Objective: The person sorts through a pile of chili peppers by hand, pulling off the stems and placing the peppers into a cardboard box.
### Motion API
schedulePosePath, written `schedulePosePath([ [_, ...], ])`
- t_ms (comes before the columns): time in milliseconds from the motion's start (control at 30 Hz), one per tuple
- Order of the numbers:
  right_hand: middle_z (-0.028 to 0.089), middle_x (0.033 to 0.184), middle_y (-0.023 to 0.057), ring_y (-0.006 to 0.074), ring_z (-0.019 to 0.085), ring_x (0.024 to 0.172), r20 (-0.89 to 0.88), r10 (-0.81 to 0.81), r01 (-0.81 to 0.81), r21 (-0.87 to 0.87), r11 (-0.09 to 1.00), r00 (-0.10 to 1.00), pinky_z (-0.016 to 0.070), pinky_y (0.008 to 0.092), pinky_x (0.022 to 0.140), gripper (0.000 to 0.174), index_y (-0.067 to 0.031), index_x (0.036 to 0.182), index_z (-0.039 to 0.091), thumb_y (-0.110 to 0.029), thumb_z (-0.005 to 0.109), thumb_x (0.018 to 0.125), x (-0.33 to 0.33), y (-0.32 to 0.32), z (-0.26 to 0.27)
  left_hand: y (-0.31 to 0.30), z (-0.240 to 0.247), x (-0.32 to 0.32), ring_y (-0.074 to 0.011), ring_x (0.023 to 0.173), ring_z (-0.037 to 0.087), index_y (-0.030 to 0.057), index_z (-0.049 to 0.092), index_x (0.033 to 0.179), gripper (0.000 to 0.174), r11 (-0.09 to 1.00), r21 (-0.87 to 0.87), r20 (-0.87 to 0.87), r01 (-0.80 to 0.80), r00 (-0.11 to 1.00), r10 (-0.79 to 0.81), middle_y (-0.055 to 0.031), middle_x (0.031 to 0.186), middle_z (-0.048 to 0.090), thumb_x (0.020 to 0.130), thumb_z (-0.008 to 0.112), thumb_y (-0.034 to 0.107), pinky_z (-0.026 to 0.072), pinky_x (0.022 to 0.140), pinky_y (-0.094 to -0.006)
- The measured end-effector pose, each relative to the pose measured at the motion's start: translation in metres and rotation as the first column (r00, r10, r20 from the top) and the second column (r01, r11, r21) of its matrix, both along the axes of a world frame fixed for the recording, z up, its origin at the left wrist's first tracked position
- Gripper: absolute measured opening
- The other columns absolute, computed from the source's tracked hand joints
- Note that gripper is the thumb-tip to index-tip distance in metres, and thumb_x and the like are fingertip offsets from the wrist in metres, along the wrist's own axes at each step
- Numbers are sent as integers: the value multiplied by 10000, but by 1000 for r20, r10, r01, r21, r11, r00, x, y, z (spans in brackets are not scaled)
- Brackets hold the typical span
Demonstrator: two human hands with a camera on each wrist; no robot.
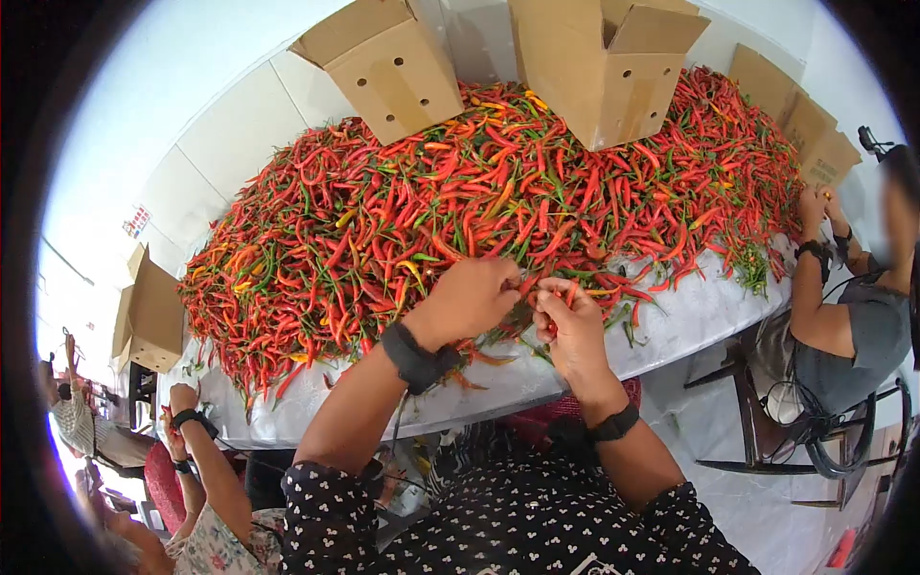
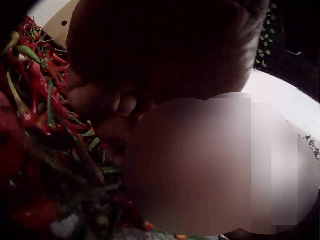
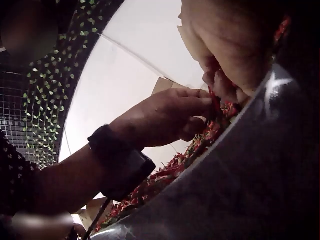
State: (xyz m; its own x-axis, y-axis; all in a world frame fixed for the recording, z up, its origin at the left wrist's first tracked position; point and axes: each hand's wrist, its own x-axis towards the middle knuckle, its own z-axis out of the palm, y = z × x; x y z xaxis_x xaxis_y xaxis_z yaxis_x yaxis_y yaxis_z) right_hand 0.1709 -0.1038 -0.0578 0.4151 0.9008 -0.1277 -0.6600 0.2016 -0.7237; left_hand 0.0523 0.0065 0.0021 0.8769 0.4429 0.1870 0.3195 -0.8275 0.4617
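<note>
A large heap of red chili peppers (image 1: 402, 220), mixed with some green, orange and yellow ones, covers much of the table. At its near edge my left hand (image 1: 468, 299) and right hand (image 1: 573, 331) meet, fingertips close together. Red chili peppers (image 1: 552, 329) show inside the curled fingers of my right hand. In the right wrist view, a red chili pepper (image 3: 215, 102) stands between the two hands, and the fingers of my left hand (image 3: 165, 115) pinch at it. The left wrist view is dark, with my curled left hand (image 2: 160, 55) beside the heap.
Two cardboard boxes (image 1: 398, 86) (image 1: 628, 91) stand on the heap's far side. Another box (image 1: 153, 316) is at the left, and cardboard (image 1: 815, 134) at the right. The grey-white tabletop (image 1: 671, 311) shows along the front. Other people's hands (image 1: 815, 206) (image 1: 180, 412) work at both ends.
</note>
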Motion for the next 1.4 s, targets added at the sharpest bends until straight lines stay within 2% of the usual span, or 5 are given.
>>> schedulePosePath([
  [200, 494, 715, -17, 43, 418, 504, 290, 32, -5, -95, 995, 956, 279, 177, 417, 131, -47, 949, 534, -105, 587, 845, -6, 3, -2, -14, 0, -5, -333, 734, 607, 10, 566, 878, 166, 1000, -3, 31, 23, 999, -23, -155, 771, 608, 747, 594, 108, 476, 646, -390],
  [367, 504, 699, -28, 27, 372, 496, -107, -12, 11, -12, 1000, 994, 272, 177, 411, 79, -87, 883, 534, -136, 591, 859, 5, -4, 5, -6, -7, -9, -298, 813, 592, 15, 594, 895, 169, 999, -28, 224, 16, 975, -9, -140, 824, 600, 755, 603, 109, 475, 703, -367],
  [800, 525, 701, -4, 37, 373, 483, -100, 1, -2, -15, 1000, 995, 288, 180, 415, 84, -119, 840, 520, -148, 596, 863, 5, -7, 1, -19, -9, 1, -303, 716, 563, 15, 593, 760, 117, 995, 40, 178, 87, 980, -93, -130, 711, 544, 732, 619, 126, 453, 626, -387],
  [1100, 512, 709, 2, 57, 385, 491, -260, -127, 160, 113, 981, 957, 302, 205, 429, 118, -122, 833, 503, -216, 527, 901, 8, -8, -11, -11, 4, 1, -322, 659, 584, 49, 588, 728, 135, 951, 192, -70, -244, 963, 262, -126, 669, 549, 708, 620, 178, 459, 589, -416],
  [1400, 522, 755, 39, 132, 454, 595, -480, -42, 142, 174, 974, 876, 333, 231, 473, 186, -131, 844, 493, -296, 450, 918, 20, -11, -14, -7, -4, 2, -315, 788, 564, 75, 587, 727, 128, 979, 189, -155, 81, 987, -52, -132, 784, 549, 753, 562, 198, 456, 639, -430],
])
